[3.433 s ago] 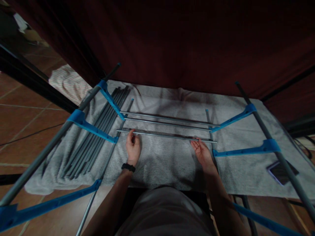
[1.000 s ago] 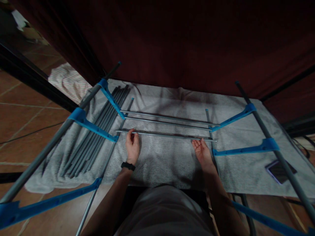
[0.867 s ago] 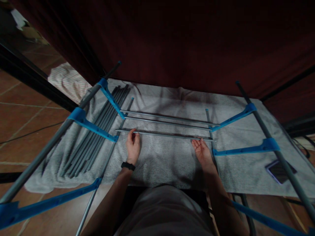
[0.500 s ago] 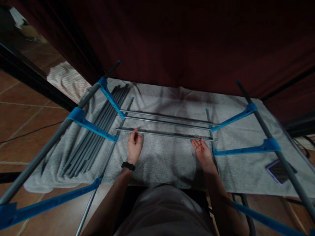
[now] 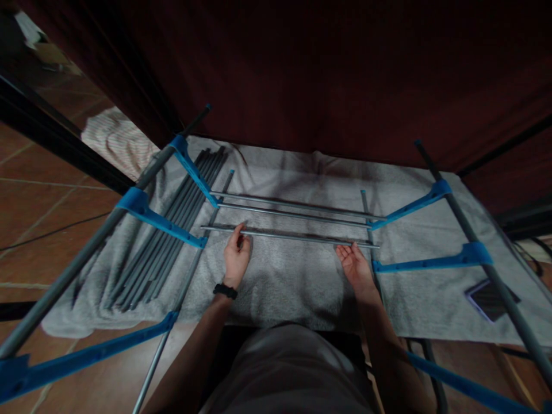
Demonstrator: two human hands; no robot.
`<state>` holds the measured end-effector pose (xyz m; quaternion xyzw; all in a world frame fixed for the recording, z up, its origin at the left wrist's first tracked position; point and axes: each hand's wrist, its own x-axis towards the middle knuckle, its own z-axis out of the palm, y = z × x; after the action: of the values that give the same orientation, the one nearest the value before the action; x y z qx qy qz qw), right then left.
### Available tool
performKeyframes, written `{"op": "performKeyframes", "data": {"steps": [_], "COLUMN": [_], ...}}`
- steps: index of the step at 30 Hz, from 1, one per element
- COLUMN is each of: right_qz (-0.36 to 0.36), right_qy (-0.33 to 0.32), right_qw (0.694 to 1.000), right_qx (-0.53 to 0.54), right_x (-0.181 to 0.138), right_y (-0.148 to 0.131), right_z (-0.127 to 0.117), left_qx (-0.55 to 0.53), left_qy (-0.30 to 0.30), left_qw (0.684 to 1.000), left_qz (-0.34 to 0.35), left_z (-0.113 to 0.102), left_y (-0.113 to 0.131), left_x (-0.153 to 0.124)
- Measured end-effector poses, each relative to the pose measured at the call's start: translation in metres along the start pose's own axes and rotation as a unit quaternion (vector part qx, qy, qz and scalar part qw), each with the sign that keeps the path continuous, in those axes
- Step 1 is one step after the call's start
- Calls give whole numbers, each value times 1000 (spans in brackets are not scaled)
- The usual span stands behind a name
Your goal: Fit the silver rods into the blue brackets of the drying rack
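— What sort of place is this?

— A home, by the look of it. The floor (image 5: pixel 47 213) is laid in reddish terracotta tiles, and a grey towel (image 5: pixel 297 276) is spread flat across it as a work mat.

— Anything else domestic?

— A dark red curtain (image 5: pixel 328 75) hangs behind, a striped cloth (image 5: pixel 118 141) lies crumpled on the tiles, a phone (image 5: pixel 489 299) rests on the towel, and a laundry drying rack (image 5: pixel 142 210) with blue plastic joints stands half-built.
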<state>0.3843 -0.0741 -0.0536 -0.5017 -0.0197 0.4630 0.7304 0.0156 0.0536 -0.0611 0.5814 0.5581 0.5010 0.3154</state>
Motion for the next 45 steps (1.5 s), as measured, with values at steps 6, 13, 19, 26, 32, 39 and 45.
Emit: {"op": "performKeyframes", "data": {"steps": [6,13,19,26,32,39,45], "right_qz": [-9,-2,4,4,2,1,3], "right_qy": [1,-15,-10,-14,-14,-17,-19], "right_qw": [1000,1000,1000,1000,1000,1000,1000], "right_qx": [-1,15,13,10,5,9,17], "right_x": [-2,-5,-3,0,-2,-3,-1], "right_y": [0,-2,-3,-2,-2,-2,-2], "right_z": [2,5,5,2,3,4,4], "left_qx": [-2,-22,-23,-28,-14,-2,-22], "left_qy": [7,36,35,27,23,10,29], "left_qw": [1000,999,999,999,1000,1000,999], "left_qz": [13,8,6,0,4,14,6], "left_z": [-1,-1,-1,0,0,-3,0], "left_y": [3,1,-2,-8,-3,0,-9], "left_x": [1,2,3,3,2,2,2]}}
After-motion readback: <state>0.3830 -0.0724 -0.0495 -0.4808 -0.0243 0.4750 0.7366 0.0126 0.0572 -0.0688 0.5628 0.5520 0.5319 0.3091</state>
